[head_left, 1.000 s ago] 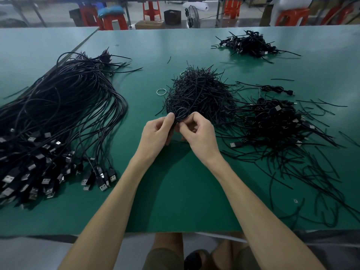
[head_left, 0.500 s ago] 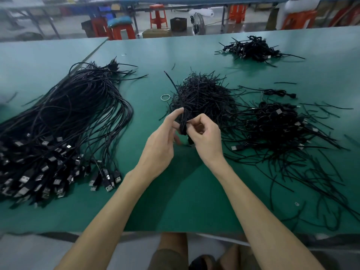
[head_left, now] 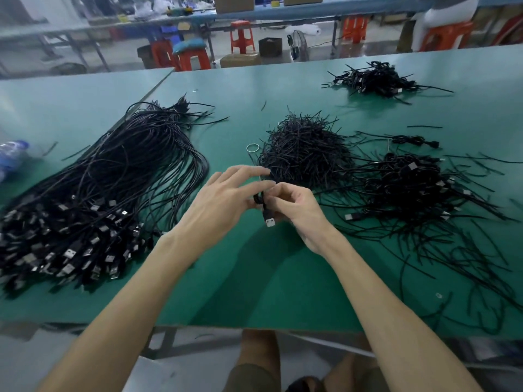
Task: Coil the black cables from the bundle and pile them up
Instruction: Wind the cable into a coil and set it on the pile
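Above table (head_left: 268,278) centre: right hand (head_left: 300,210) pinches coiled cable (head_left: 261,199), long axis upright, plug (head_left: 270,221) down; left hand (head_left: 220,202) spread, touching it.

Left grip (head_left: 226,199), right grip (head_left: 297,206): bare hands. Left forearm (head_left: 135,292), right forearm (head_left: 382,292): bare all way from grip back to frame edge. Nearer than grip, below desk (head_left: 268,301) edge: olive-brown shorts (head_left: 252,377), bare legs (head_left: 256,346) past shorts hem, dark shoe (head_left: 304,385) beside shorts.
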